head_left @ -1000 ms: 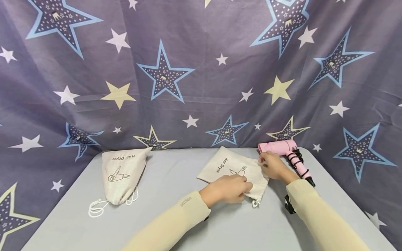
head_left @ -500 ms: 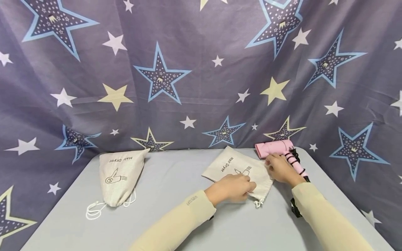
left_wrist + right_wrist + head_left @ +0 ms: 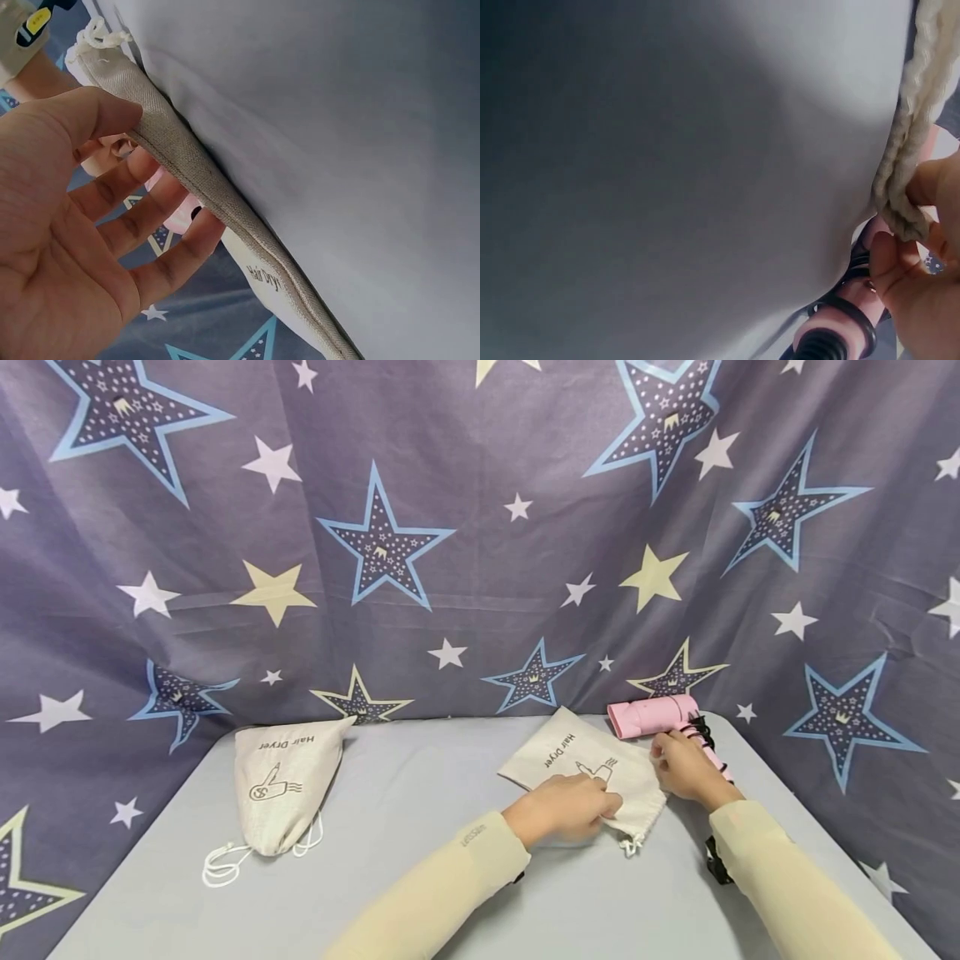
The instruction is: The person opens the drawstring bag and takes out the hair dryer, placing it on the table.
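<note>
A cream drawstring bag (image 3: 551,758) printed "Hair Dryer" lies flat at the right of the table. My left hand (image 3: 566,806) holds its near side, thumb tip at the seam and curved fingers on top, as the left wrist view shows. At the bag's gathered mouth (image 3: 901,161), my right hand (image 3: 686,772) pinches the far corner between thumb and fingers. Just behind that hand rests a pink hair dryer (image 3: 654,716), its black cord wound round the handle; the hand partly covers the handle in the head view.
A second cream drawstring bag (image 3: 288,785), bulging, with loose white cords (image 3: 221,867), lies at the left of the grey table (image 3: 420,777). A star-patterned curtain (image 3: 480,568) hangs along the table's back and sides.
Both hands have shifted rightward with the flat bag, bringing its mouth closer to the hair dryer's handle. The head view has turned slightly. The second bag has stayed put.
</note>
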Action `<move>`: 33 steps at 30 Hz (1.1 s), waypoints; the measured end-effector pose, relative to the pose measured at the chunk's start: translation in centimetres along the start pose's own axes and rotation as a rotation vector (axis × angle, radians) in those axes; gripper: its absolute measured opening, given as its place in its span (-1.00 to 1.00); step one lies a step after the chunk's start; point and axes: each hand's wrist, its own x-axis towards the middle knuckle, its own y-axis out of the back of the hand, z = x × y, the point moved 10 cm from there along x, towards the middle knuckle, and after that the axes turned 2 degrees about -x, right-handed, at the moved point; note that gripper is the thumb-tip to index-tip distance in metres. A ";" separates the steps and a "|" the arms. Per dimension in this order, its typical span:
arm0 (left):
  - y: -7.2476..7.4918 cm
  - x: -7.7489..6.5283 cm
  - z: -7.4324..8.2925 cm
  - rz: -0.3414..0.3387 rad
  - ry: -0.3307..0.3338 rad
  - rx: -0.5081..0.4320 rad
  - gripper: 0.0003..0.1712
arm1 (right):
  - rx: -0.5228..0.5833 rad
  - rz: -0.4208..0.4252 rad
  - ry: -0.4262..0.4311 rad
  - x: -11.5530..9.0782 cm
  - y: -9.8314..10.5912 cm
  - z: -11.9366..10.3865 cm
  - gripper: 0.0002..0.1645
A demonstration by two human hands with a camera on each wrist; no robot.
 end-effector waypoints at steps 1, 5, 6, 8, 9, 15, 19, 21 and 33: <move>0.0 0.1 0.0 0.002 0.001 -0.001 -0.82 | -0.001 0.000 -0.007 0.0 0.0 0.1 -0.79; 0.0 0.8 0.0 0.006 0.004 0.002 -0.80 | -0.015 0.010 -0.046 -0.1 0.3 0.4 -0.75; 0.0 0.9 0.0 0.004 0.006 0.000 -0.80 | -0.018 0.011 -0.053 -0.1 0.4 0.4 -0.75; -0.1 1.1 0.1 -0.008 0.011 0.003 -0.80 | -0.027 0.009 -0.074 -0.1 0.5 0.6 -0.75; -0.2 1.2 0.2 -0.015 0.014 0.007 -0.80 | -0.029 0.007 -0.081 -0.2 0.4 0.6 -0.76; -1.0 1.3 0.3 -0.054 0.033 0.041 -0.83 | -0.051 -0.010 -0.090 -0.3 0.1 0.6 -0.78; -1.3 1.2 0.3 -0.075 0.048 0.054 -0.83 | -0.077 -0.026 -0.080 -0.3 -0.3 0.5 -0.82; -1.4 1.1 0.3 -0.086 0.052 0.054 -0.84 | -0.090 -0.035 -0.078 -0.3 -0.4 0.4 -0.82; -1.0 0.2 0.2 -0.099 0.049 0.033 -0.85 | -0.163 -0.080 -0.071 -0.1 0.1 -0.6 -0.80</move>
